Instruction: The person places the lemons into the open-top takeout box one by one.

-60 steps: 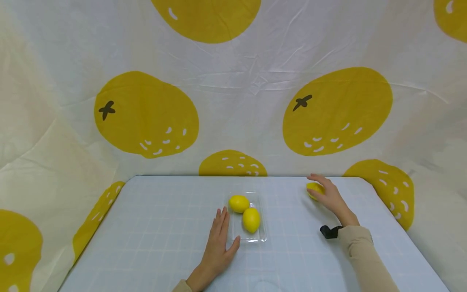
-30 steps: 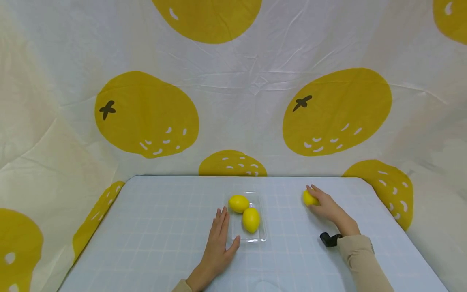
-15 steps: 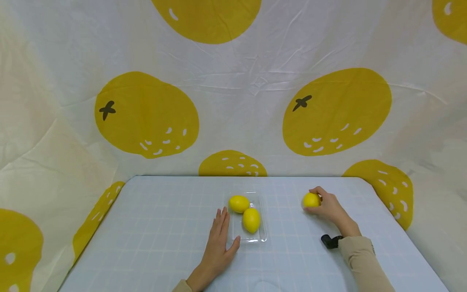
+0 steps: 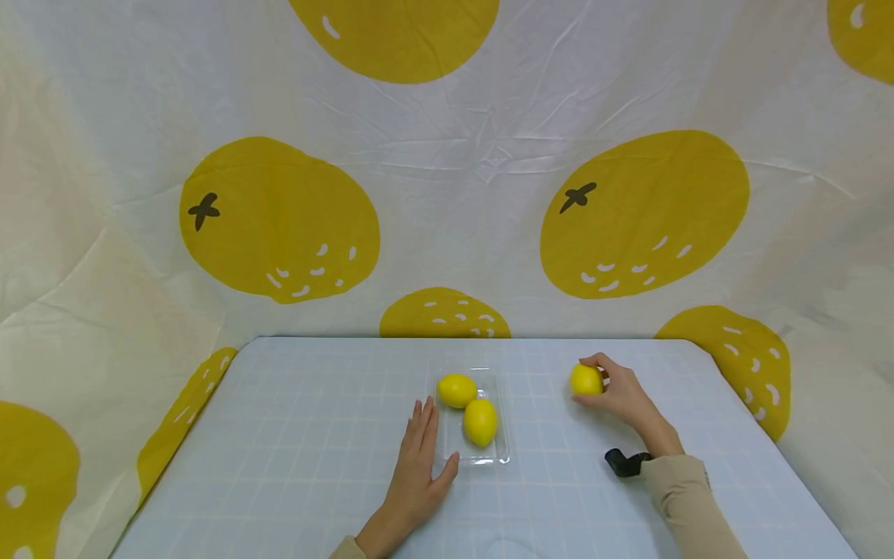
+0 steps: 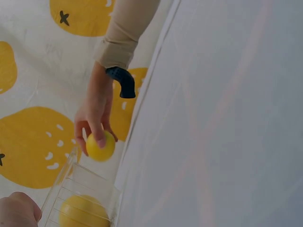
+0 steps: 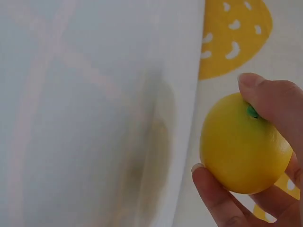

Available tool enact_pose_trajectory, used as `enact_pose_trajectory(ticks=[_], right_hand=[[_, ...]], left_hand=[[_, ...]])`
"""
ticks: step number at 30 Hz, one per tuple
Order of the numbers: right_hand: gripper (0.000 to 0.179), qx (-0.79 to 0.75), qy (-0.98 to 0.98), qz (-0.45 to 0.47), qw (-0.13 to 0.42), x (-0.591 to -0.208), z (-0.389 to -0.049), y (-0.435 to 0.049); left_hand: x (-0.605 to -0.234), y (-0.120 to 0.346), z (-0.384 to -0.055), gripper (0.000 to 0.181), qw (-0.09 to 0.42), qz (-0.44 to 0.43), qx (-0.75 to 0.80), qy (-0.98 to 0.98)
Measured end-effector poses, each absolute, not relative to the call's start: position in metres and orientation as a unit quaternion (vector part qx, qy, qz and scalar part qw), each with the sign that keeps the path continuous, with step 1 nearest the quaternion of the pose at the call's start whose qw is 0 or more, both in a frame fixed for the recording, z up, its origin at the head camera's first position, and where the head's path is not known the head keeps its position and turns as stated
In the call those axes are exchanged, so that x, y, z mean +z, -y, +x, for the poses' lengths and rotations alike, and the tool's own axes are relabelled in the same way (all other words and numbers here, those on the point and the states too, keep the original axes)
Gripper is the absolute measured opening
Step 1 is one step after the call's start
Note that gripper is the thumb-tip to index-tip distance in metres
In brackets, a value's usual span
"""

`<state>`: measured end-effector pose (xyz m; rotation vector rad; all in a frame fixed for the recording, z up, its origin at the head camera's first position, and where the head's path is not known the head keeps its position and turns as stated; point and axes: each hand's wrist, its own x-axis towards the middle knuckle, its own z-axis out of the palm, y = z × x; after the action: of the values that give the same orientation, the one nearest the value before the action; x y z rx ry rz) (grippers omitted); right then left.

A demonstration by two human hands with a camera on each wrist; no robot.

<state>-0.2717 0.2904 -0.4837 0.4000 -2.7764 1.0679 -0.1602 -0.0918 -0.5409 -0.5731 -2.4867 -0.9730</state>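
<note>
My right hand (image 4: 624, 394) grips a yellow lemon (image 4: 585, 380) between thumb and fingers over the right part of the table. A green stem end on this lemon (image 6: 244, 146) shows by the thumb in the right wrist view. My left hand (image 4: 417, 468), fingers straight, lies along the left side of a clear plastic box (image 4: 504, 446). Inside the box sit two more lemons: one on its side at the back (image 4: 457, 390), the other (image 4: 480, 423) in front of it to the right. In the left wrist view, the box wall (image 5: 57, 184) rises beside that hand.
Pale blue checked cloth (image 4: 314, 435) covers the table. Behind it hangs a white curtain (image 4: 447, 210) printed with big yellow fruit. A black curved piece (image 4: 625, 463) sticks out from the right wrist. A faint clear round shape (image 4: 510, 547) lies at the near edge.
The right hand has closed its grip round the lemon and brought it left and a little nearer. My left hand, the box and the two lemons in it have stayed put.
</note>
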Motion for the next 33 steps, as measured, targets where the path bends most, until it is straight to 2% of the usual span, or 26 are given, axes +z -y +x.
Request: enact_pose_trajectory(ticks=[20,33], right_hand=[[0.059,0.397,0.882,0.228,0.109,-0.453,-0.247,-0.218],[0.061,0.413,0.849,0.32,0.085,-0.444,-0.223,-0.165]], left_hand=[[-0.541,0.091,-0.161,0.079,0.209,-0.2,-0.341,0.894],[-0.539,0.092,-0.16,0.079,0.207,-0.198,-0.336,0.897]])
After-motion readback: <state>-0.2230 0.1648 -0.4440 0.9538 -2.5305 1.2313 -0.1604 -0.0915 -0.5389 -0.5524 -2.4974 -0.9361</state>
